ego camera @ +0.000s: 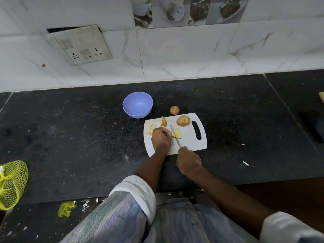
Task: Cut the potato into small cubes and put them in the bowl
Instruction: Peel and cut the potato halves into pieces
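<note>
A white cutting board [189, 142] lies on the dark counter. On it a potato wedge [176, 133] is steadied by the fingertips of my left hand [160, 139]. My right hand [188, 159] grips the handle of a knife [175, 135] whose blade lies against the wedge's left side. More cut wedges lie at the board's far left [163, 121] and left edge [151, 128]. A half potato [183, 120] sits near the board's handle slot. A small whole potato [174, 110] rests on the counter behind the board. The purple bowl [137, 106] stands behind and left, with nothing inside.
A yellow mesh bag [13, 183] lies at the counter's near left edge. A dark object [313, 126] sits at the far right. A tiled wall with a switch panel [80, 44] rises behind the counter. Small white scraps dot the counter.
</note>
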